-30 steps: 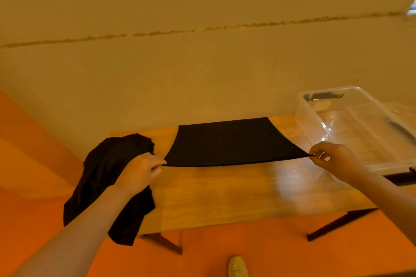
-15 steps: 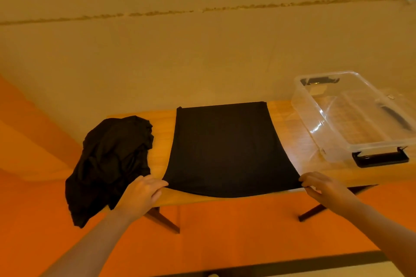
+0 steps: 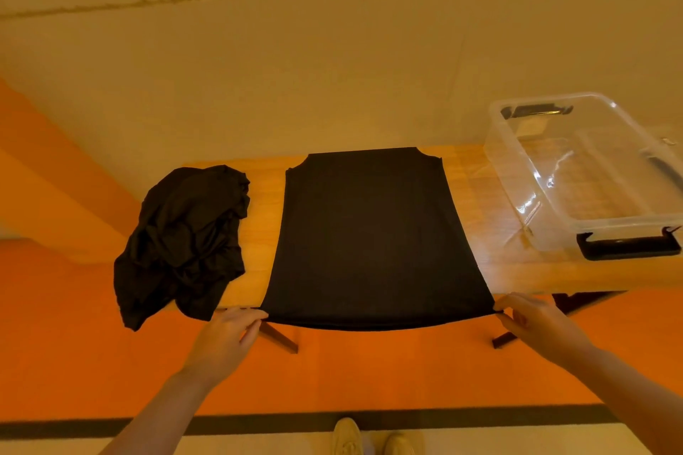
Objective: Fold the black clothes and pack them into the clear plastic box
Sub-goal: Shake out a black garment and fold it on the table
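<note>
- The desk (image 3: 517,270) runs left to right against the wall and carries everything; none of the packing is done yet.
- The flat black garment (image 3: 369,236) lies spread in the middle of the desk, long axis running near to far, neck end at the far edge and hem hanging just over the near edge. It is smoothed out but no fold shows, so folding has yet to start.
- The clear plastic box (image 3: 576,174) sits at the right end of the desk, open, apart from the garment, and it appears to hold no clothes, though glare on its walls makes that hard to confirm.
- The crumpled black pile (image 3: 184,236) lies at the left end, spilling over the near-left edge, unfolded and waiting.
- The left hand (image 3: 225,340) pinches the near-left hem corner between thumb and fingers.
- The right hand (image 3: 536,325) pinches the near-right hem corner, pulling the hem taut.
</note>
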{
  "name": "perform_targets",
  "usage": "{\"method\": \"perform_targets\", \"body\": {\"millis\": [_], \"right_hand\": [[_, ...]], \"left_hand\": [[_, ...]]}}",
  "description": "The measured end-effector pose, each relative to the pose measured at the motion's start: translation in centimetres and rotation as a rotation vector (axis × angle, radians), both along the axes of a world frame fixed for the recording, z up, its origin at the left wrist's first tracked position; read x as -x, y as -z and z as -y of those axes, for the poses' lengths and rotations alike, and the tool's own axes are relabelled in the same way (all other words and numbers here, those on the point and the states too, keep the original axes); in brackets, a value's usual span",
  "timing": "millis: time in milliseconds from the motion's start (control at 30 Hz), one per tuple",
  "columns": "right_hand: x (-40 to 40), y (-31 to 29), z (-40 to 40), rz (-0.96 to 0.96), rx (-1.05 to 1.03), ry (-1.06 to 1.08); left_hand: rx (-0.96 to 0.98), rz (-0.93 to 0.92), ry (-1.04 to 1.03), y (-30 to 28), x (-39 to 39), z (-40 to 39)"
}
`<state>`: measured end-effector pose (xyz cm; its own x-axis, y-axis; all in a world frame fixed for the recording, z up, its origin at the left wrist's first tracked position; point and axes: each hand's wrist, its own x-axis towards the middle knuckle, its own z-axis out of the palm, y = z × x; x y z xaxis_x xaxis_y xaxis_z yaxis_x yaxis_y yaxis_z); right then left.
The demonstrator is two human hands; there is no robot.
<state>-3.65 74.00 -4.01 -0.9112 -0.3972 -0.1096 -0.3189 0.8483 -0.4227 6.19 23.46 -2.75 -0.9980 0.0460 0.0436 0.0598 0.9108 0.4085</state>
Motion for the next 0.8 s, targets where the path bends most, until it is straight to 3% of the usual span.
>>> {"method": "perform_targets", "body": {"millis": [167,400,800], "right_hand": [[-0.5,-0.9,-0.7,0.091,0.063,0.046],[2.4,-3.4,0.1,0.058,0.149,0.127],[14.2,-8.1,4.3,-0.009,0.482,0.367]], "left_hand": [[-0.062,0.051,-0.056,-0.9,-1.5,-1.2],[-0.126,-0.038,-0.200,-2.6,0.2,-2.2],[-0.242,-0.156,-0.250,-5.6,13.2,0.5]]}}
